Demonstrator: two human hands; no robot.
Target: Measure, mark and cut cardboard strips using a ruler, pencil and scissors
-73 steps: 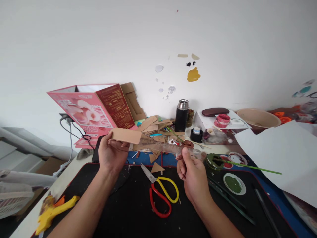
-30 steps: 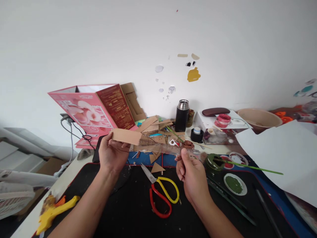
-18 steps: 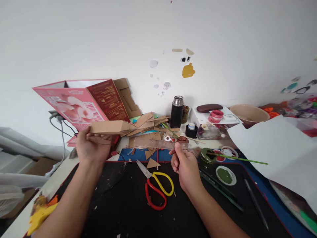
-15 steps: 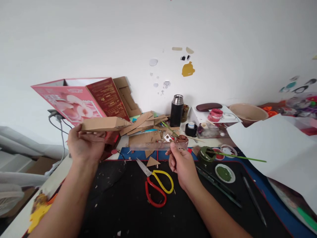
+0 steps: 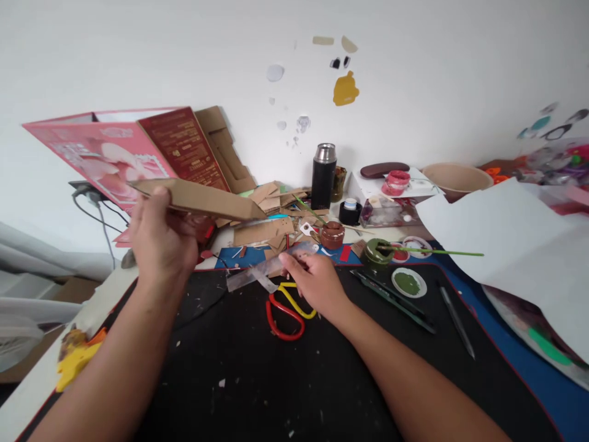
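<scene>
My left hand (image 5: 165,239) grips a long folded cardboard piece (image 5: 207,199) near its left end, thumb on top. The piece is raised above the mat, its pointed end toward the right. In my right hand (image 5: 317,279) is a clear plastic ruler (image 5: 246,279), pinched near its right end and tilted across the scissors. The scissors (image 5: 285,319), with one red and one yellow handle, lie on the black mat (image 5: 257,393); the ruler and my right hand partly cover them.
Cardboard scraps (image 5: 262,230) pile up behind the mat. A black thermos (image 5: 324,178), a brown paint jar (image 5: 332,234) and a green paint jar (image 5: 378,253) with a brush stand at the back. A pink box (image 5: 110,159) leans left. Utility knife (image 5: 396,301) and pen (image 5: 456,322) lie right.
My right hand has lowered and moved left, bringing the ruler down over the scissors and tilting it. The cardboard piece has turned in my left hand. The whole view has shifted downward.
</scene>
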